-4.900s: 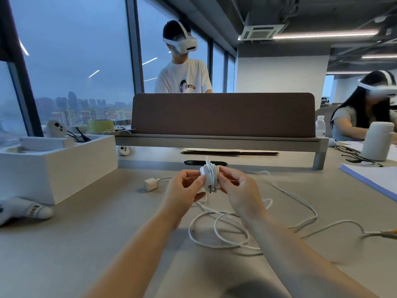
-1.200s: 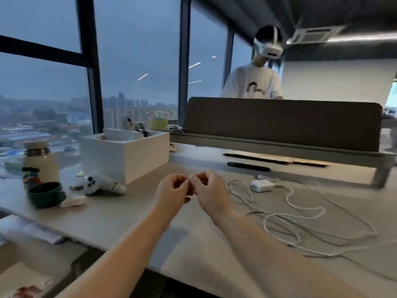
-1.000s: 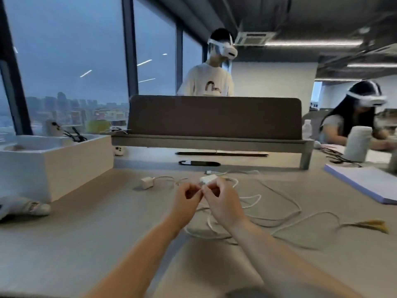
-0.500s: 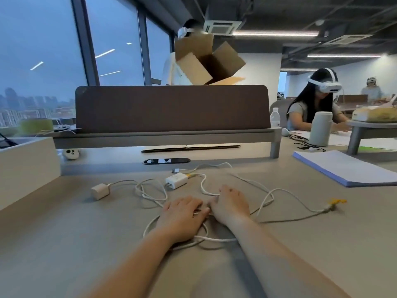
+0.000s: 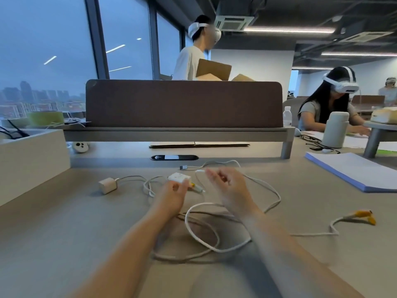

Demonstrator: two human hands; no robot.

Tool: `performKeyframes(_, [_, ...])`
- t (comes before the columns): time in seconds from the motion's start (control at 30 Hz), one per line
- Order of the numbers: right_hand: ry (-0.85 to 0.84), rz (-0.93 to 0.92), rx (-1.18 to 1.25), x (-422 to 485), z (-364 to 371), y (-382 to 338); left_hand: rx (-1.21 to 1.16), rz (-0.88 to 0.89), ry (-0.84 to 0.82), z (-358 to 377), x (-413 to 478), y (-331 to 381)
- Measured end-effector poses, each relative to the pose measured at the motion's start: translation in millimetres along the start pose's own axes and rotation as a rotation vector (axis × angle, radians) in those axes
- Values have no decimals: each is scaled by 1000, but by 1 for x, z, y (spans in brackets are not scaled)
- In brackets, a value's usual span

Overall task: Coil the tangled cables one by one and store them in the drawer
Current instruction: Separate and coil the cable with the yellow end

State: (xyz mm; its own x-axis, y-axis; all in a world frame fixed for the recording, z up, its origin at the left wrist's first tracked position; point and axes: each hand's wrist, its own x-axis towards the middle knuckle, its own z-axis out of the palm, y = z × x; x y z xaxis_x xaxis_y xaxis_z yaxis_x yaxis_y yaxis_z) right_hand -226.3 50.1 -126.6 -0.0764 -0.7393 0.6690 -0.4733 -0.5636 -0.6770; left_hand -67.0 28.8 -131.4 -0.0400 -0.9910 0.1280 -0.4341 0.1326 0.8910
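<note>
on the desk (image 5: 64,233) the white cables (image 5: 204,204) sprawl in loose loops, mostly nearer than the adapter (image 5: 179,177) and to its right. the right hand (image 5: 228,187) hovers just right of the adapter, fingers loosely spread, holding nothing i can see. the left hand (image 5: 173,195) sits just in front of the adapter, fingers curled; whether it grips anything is unclear. cables look light, limp and springy: best taken at a stiff plug end.

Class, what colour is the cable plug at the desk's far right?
The plug is yellow; head view.
</note>
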Motion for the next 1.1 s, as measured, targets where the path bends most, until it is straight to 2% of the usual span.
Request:
performKeyframes(0.07, [-162, -94, -51, -8, 16, -15, -367, -204, -122, -4, -8, 9])
performKeyframes(0.13, [-292, -57, -101, -16, 29, -24, -619, -355, -251, -12, -14, 11])
performKeyframes(0.23, [-373, 21, -91, -19, 28, -25, -798, -387, -321, -18, -11, 8])
performKeyframes(0.37, [-366, 125, -134, -17, 15, -7, -651, -245, -205, -13, -6, 11])
performKeyframes(0.5, [-282, 421, -192, -13, 9, 2, -376, 35, -147, -11, -12, 14])
performKeyframes(0.6, [-263, 503, -131, -11, 13, 3, -227, 203, -174, -6, -20, 16])
performKeyframes(0.73, [-168, 431, -13, -7, 15, -3, -119, 321, -228, -1, -24, 16])
performKeyframes(0.83, [-88, 363, -13, -4, 11, -3, -116, 353, -54, -4, -13, 15])
performKeyframes(0.93, [-98, 209, -74, -5, 10, -6, 61, 334, 95, -8, -1, 1])
performKeyframes(1.03, [-112, 26, -79, -7, 13, -12, 295, 368, 127, -11, 2, -9])
performKeyframes(1.1, [-108, -19, -39, -9, 13, -16, 313, 408, 76, -12, 0, -8])
